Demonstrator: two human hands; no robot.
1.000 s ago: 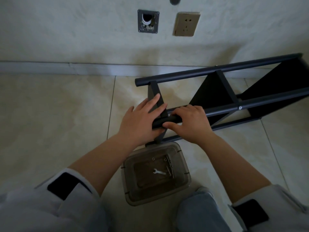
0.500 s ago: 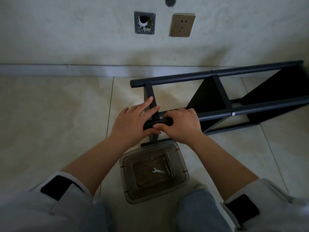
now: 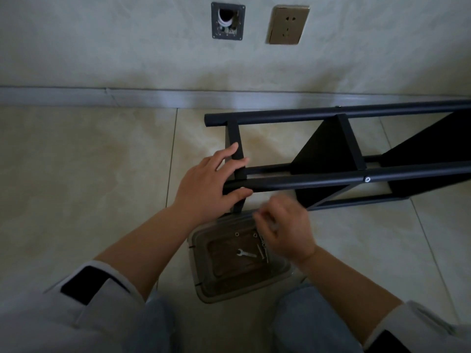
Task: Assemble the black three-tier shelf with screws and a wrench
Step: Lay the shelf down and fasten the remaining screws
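Pale floor tiles carried the black metal shelf frame on its side; left hand gripped its post, steadying it, while blurred right hand, grip unclear, hovered over the clear plastic screw tray.

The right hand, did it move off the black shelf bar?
Yes. The right hand left the black round shelf bar and came down toward the clear plastic parts tray.

Wall socket, open wall box, grey skirting.
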